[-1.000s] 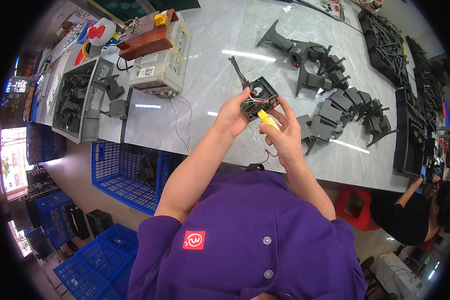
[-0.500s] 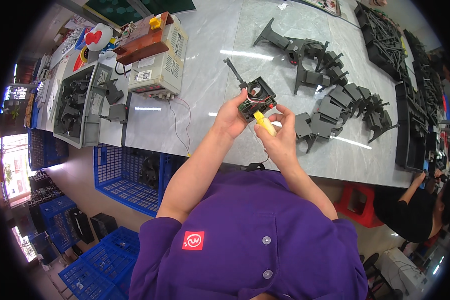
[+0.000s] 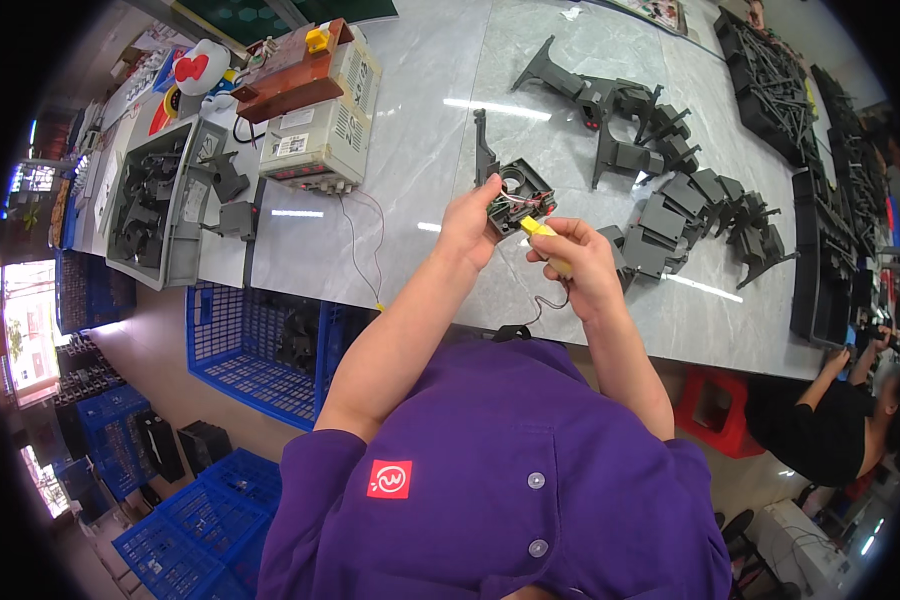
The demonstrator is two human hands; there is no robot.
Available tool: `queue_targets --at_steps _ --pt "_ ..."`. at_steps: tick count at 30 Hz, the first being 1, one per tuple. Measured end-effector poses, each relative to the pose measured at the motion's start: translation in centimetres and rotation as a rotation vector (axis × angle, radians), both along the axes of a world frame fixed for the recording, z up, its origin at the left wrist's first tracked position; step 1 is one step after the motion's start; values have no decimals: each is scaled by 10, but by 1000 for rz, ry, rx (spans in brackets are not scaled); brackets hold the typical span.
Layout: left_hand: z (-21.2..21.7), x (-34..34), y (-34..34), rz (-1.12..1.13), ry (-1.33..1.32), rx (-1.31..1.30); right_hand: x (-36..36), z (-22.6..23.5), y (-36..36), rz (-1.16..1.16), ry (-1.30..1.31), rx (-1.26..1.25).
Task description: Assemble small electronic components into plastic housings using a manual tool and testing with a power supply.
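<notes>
My left hand (image 3: 469, 222) grips a dark grey plastic housing (image 3: 515, 190) with coloured wires inside and a long arm sticking up toward the far side. My right hand (image 3: 577, 259) holds a yellow-handled tool (image 3: 542, 233) whose tip touches the housing's near edge; a thin dark cord (image 3: 542, 310) trails from the tool toward my chest. Both hands are above the pale marble table (image 3: 420, 150), close to its near edge.
Several matching grey housings (image 3: 670, 215) lie to the right and behind. A beige power supply box (image 3: 322, 125) with a brown block on top stands left, beside a grey tray (image 3: 160, 200) of parts. Blue crates (image 3: 260, 345) sit below. Another person (image 3: 830, 425) sits at right.
The housing and both hands stay together; the view has shifted slightly, and the tool's tip now rests at the housing's near edge.
</notes>
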State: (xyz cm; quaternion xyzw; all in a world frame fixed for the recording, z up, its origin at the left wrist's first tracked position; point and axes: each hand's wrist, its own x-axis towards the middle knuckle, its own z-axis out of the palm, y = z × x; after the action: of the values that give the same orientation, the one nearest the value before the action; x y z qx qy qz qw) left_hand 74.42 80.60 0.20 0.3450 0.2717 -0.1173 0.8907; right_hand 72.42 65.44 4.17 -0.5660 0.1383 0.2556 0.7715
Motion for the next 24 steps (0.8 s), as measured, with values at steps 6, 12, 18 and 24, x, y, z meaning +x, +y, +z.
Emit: queue_targets --at_steps 6,12,18,24 --pt "5 1 -5 78 167 126 13 -15 -14 26 216 145" --pt "-12 2 -3 75 168 88 14 -19 -13 31 252 158" --pt "-21 -1 -5 89 89 147 7 -12 -4 114 -136 -235" --pt "-25 10 8 75 -21 61 3 -11 -12 280 86 77"
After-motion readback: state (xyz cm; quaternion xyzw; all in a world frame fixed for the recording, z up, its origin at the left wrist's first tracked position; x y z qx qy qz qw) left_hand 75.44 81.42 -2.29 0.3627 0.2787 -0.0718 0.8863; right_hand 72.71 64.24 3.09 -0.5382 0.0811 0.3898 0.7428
